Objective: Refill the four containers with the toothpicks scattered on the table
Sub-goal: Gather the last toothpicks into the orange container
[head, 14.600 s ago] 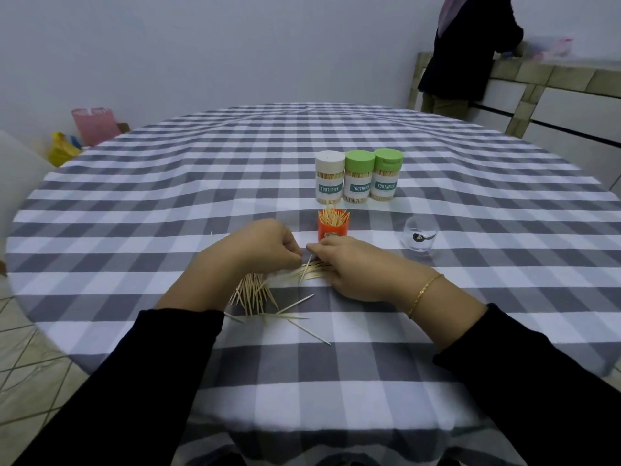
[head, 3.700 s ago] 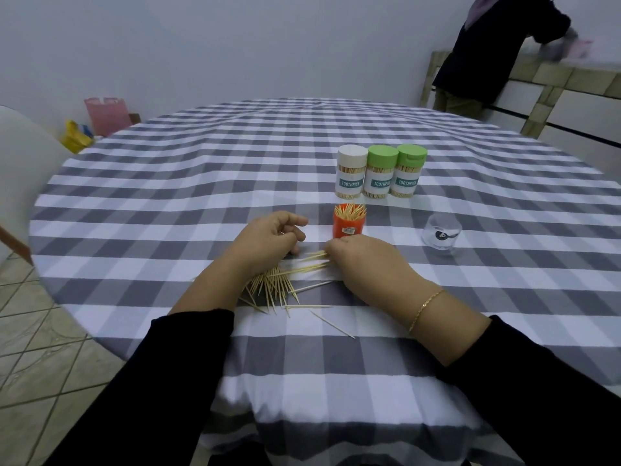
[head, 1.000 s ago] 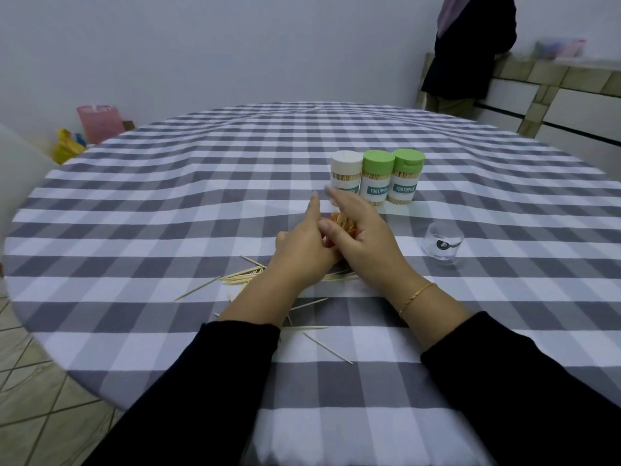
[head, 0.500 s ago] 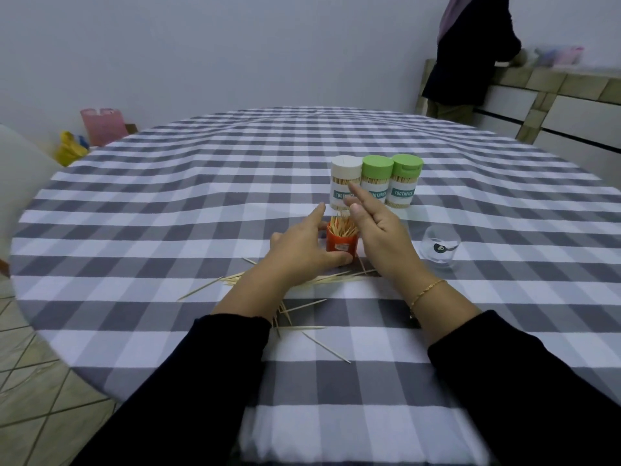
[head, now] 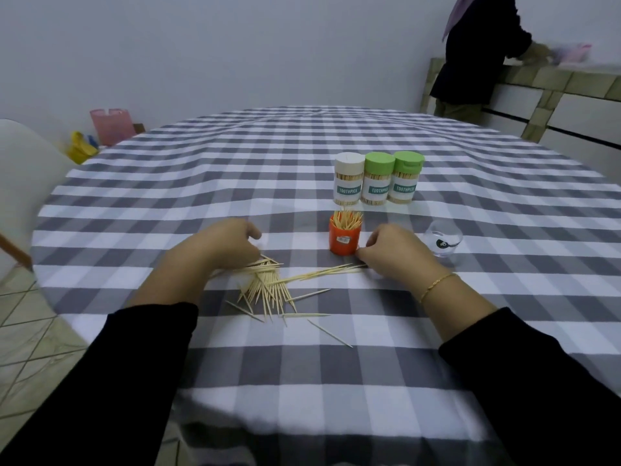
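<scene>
Loose toothpicks lie in a heap on the checked tablecloth in front of me, and a thin row of them runs to the right. My left hand has its fingers curled over the heap's far end. My right hand is curled at the right end of the row, its thumb and fingertips pinching the tips there. Between the hands stands an open orange container, full of upright toothpicks. Behind it stand three closed containers in a row: one with a white lid and two with green lids.
A clear plastic lid lies to the right of my right hand. The round table's edge curves near on the left, beside a white chair. Another person stands at a counter at the back right.
Both hands have come down from the orange container to the table. The left now sits on the heap and the right at the end of the row of toothpicks.
</scene>
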### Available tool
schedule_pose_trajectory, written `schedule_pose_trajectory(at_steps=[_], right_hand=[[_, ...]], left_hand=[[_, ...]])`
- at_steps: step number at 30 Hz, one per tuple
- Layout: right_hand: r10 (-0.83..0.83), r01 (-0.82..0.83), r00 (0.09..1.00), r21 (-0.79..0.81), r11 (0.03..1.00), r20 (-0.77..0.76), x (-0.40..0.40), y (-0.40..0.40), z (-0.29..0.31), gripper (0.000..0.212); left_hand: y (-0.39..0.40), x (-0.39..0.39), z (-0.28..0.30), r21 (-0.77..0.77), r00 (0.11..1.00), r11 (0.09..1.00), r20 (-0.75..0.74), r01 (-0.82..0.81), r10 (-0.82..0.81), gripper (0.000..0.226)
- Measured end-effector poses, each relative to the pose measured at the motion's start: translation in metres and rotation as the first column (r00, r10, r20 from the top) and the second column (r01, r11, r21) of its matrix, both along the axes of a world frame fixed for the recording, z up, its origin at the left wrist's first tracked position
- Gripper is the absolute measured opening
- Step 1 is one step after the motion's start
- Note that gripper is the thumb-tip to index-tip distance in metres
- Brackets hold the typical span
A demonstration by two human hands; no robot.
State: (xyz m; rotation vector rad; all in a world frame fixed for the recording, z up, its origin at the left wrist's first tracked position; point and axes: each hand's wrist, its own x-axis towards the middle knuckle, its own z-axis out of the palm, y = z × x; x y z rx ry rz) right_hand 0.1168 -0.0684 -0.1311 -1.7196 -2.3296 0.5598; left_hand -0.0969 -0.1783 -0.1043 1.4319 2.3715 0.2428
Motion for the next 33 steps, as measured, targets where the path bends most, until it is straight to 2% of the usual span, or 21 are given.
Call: schedule_pose_trajectory(at_steps=[6,9,14,18,21,25,28,31,33], right_hand=[[-0.013,0.015,0.996,-0.021,1.000,0.086,-0.003,-0.005,0.005,0.023],[-0.010,0.013,0.992,-0.028,1.000,0.124,-0.001,-0.010,0.010,0.029],[0.030,-0.015,0.987,-0.099,0.995,0.157,-0.003,-0.023,0.021,0.020],[0.136,-0.119,0.985,-0.158,0.980,0.106,-0.008,-0.030,0.021,0.017],[0.237,-0.218,0.968,-0.198,0.956,0.082,-0.011,-0.034,0.022,0.022],[0.336,-0.327,0.941,-0.148,0.933,0.040,-0.012,-0.041,0.025,0.019],[0.381,-0.378,0.925,-0.088,0.922,0.020,-0.011,-0.046,0.025,0.021],[0.496,-0.494,0.867,-0.046,0.868,0.044,-0.011,-0.052,0.025,0.035],[0.563,-0.564,0.815,-0.039,0.825,0.135,-0.012,-0.055,0.023,0.050]], left_hand=[[-0.013,-0.021,0.003,-0.122,0.999,0.992,0.033,-0.039,0.043,0.042],[-0.013,-0.019,0.002,-0.095,0.997,0.995,0.064,-0.038,0.044,0.038],[-0.009,-0.011,-0.002,-0.014,0.995,1.000,0.097,0.005,-0.004,0.027],[-0.009,-0.010,-0.003,0.047,0.990,0.998,0.131,0.041,-0.047,0.026],[-0.010,-0.009,-0.004,0.090,0.973,0.994,0.216,0.060,-0.078,0.024],[-0.011,-0.004,-0.003,0.116,0.930,0.989,0.344,0.095,-0.130,0.030],[-0.013,-0.003,-0.001,0.118,0.916,0.983,0.362,0.138,-0.172,0.034],[-0.015,-0.004,0.002,0.068,0.933,0.973,0.277,0.219,-0.229,0.037],[-0.019,-0.006,0.005,-0.027,0.926,0.967,0.293,0.255,-0.236,0.043]])
